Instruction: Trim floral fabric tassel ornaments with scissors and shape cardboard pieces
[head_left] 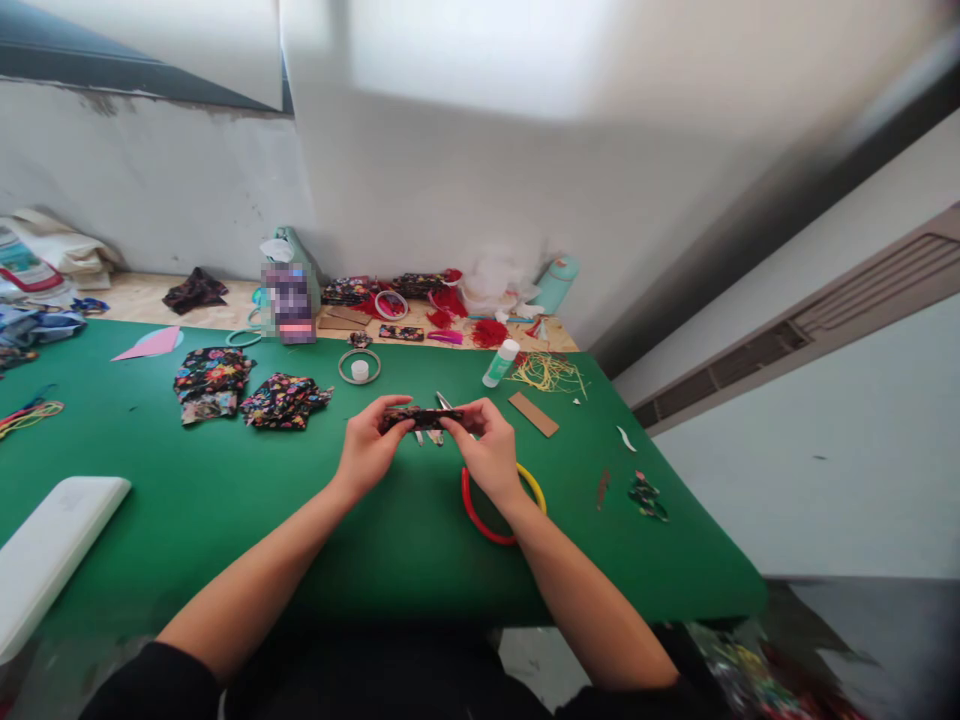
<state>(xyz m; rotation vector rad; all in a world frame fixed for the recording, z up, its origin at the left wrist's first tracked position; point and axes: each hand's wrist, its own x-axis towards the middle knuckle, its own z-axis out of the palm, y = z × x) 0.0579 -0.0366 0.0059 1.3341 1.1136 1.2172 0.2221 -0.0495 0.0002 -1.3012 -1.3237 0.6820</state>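
Between my two hands a narrow folded strip of dark floral fabric [427, 420] is stretched level above the green table. My left hand [371, 440] pinches its left end, thumb below and fingers above. The right end is gripped by my right hand [487, 440] in the same way. Scissors [442, 400], partly hidden, lie just beyond and below the strip. Under my right wrist rests a red and yellow ring [471, 505]. A glue stick [501, 363] stands past my right hand, near a brown cardboard strip [534, 414].
Floral fabric pieces [285, 402] lie at the left on the green table [360, 570], with a white oblong box [64, 550] nearer me. Yellow strings [551, 372] and fabric scraps [646, 497] are at right. A pale ring [340, 368] surrounds a small white cap. A wall [450, 180] rises behind.
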